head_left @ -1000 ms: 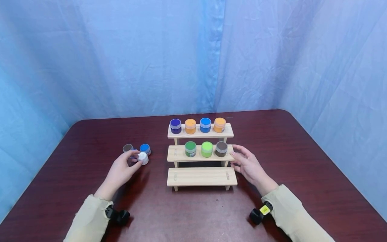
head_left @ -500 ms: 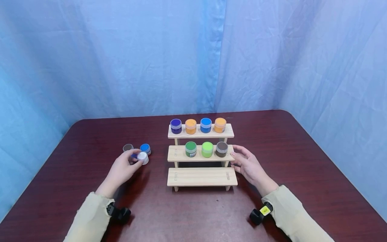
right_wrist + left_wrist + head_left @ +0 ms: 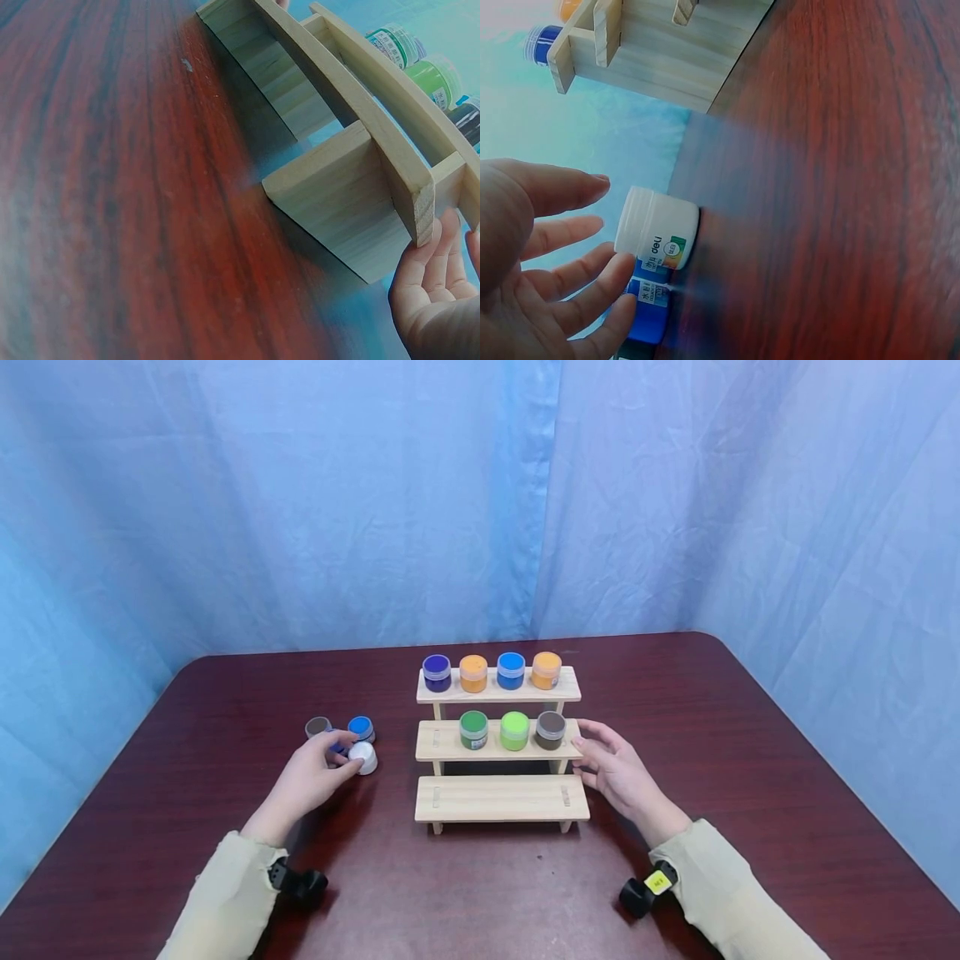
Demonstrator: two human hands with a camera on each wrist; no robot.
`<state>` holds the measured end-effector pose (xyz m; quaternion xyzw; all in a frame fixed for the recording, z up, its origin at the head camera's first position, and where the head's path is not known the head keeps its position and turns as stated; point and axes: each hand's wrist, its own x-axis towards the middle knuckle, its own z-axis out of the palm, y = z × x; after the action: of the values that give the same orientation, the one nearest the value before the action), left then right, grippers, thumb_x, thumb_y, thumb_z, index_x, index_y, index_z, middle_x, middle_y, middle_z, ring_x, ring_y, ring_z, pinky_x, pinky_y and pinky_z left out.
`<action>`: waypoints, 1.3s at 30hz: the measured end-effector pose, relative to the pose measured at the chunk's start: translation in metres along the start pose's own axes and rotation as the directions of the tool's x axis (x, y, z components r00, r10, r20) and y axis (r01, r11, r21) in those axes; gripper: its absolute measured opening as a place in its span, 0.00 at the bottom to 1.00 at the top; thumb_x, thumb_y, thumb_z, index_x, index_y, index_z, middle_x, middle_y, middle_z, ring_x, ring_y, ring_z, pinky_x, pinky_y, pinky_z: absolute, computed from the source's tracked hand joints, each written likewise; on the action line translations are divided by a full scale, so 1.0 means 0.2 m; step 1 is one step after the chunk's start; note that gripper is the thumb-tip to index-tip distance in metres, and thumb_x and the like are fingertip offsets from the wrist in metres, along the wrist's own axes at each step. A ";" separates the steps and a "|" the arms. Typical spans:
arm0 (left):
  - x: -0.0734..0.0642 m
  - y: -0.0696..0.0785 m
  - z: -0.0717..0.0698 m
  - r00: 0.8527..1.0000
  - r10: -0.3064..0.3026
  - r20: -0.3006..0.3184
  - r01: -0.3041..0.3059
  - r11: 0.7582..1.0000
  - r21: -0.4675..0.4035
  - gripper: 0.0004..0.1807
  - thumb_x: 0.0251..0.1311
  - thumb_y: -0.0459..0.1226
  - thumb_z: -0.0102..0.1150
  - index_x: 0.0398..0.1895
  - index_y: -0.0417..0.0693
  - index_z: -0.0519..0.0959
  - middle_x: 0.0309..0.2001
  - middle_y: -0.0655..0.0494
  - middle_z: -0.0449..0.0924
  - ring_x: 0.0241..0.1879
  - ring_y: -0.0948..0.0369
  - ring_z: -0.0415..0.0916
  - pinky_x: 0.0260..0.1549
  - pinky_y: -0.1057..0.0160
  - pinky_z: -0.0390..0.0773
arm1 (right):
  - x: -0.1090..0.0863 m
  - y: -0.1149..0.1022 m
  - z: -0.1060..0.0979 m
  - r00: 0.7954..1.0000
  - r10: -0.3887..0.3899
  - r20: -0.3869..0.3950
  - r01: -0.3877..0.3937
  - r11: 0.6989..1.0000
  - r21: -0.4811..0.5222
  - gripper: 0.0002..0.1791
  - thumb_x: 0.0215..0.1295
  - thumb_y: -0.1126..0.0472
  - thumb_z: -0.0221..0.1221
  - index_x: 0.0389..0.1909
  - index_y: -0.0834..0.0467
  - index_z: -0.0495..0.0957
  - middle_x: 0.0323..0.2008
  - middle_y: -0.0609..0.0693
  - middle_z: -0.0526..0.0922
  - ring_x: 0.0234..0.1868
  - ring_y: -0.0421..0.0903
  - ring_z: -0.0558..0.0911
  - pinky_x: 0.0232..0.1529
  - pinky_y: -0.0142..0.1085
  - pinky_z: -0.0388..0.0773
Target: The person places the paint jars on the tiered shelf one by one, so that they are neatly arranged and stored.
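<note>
A white paint jar (image 3: 363, 758) stands on the table at my left hand (image 3: 311, 777). In the left wrist view, the thumb and loosely spread fingers lie beside the white jar (image 3: 660, 229), the fingertips close to its lid; whether they touch it is unclear. Just beyond are a brown-lidded jar (image 3: 318, 727), a light blue jar (image 3: 362, 728) and a dark blue jar (image 3: 649, 309), partly hidden by the hand. My right hand (image 3: 618, 772) holds the right end of the three-tier wooden stand (image 3: 501, 798), its thumb at the middle shelf.
The top shelf bears a purple jar (image 3: 437, 673), two orange jars and a blue jar (image 3: 511, 671). Dark green (image 3: 473, 730), light green (image 3: 514, 731) and brown (image 3: 550, 731) jars stand on the middle shelf. A blue curtain (image 3: 360, 510) hangs behind the dark red table (image 3: 480, 885).
The white jar and my left hand have shifted slightly right and nearer, with more of the jar now showing beyond the fingers. My right hand and the stand stay in place.
</note>
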<state>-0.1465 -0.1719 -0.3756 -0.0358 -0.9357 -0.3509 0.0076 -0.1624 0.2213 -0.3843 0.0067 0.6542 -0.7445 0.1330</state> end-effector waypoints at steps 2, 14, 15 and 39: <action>0.00 0.00 0.01 1.000 0.004 0.002 -0.004 1.000 0.001 0.22 0.57 0.35 0.60 0.54 0.36 0.72 0.51 0.39 0.75 0.40 0.53 0.78 0.44 0.52 0.79 | 0.00 0.00 0.00 1.000 -0.006 0.010 0.006 1.000 0.001 0.18 0.68 0.63 0.47 0.58 0.55 0.60 0.32 0.38 0.77 0.28 0.35 0.75 0.35 0.27 0.75; 0.03 0.01 0.06 1.000 0.000 0.019 0.000 1.000 0.002 0.20 0.52 0.34 0.64 0.49 0.36 0.75 0.44 0.41 0.77 0.38 0.54 0.77 0.44 0.52 0.79 | -0.01 0.02 -0.02 0.992 -0.097 0.076 0.094 0.995 0.033 0.24 0.63 0.54 0.57 0.58 0.55 0.63 0.34 0.39 0.78 0.30 0.34 0.76 0.35 0.27 0.76; 0.03 0.01 0.06 1.000 0.001 0.022 -0.001 1.000 0.000 0.20 0.53 0.34 0.64 0.49 0.36 0.75 0.44 0.41 0.77 0.38 0.54 0.77 0.44 0.52 0.79 | -0.01 0.02 -0.02 0.991 -0.106 0.085 0.103 0.994 0.036 0.25 0.62 0.52 0.58 0.57 0.53 0.63 0.35 0.39 0.79 0.30 0.34 0.76 0.35 0.27 0.76; 0.04 0.02 0.08 0.998 -0.011 0.057 0.014 0.999 -0.038 0.18 0.54 0.32 0.63 0.48 0.38 0.75 0.47 0.41 0.77 0.44 0.49 0.77 0.50 0.48 0.76 | 0.01 0.01 -0.01 1.000 -0.007 0.011 0.007 1.000 -0.010 0.24 0.69 0.63 0.47 0.63 0.60 0.55 0.33 0.38 0.77 0.28 0.34 0.75 0.35 0.27 0.76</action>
<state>-0.1536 -0.1569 -0.3850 -0.0400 -0.9288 -0.3678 -0.0218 -0.1637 0.2218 -0.3859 -0.0004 0.6570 -0.7418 0.1342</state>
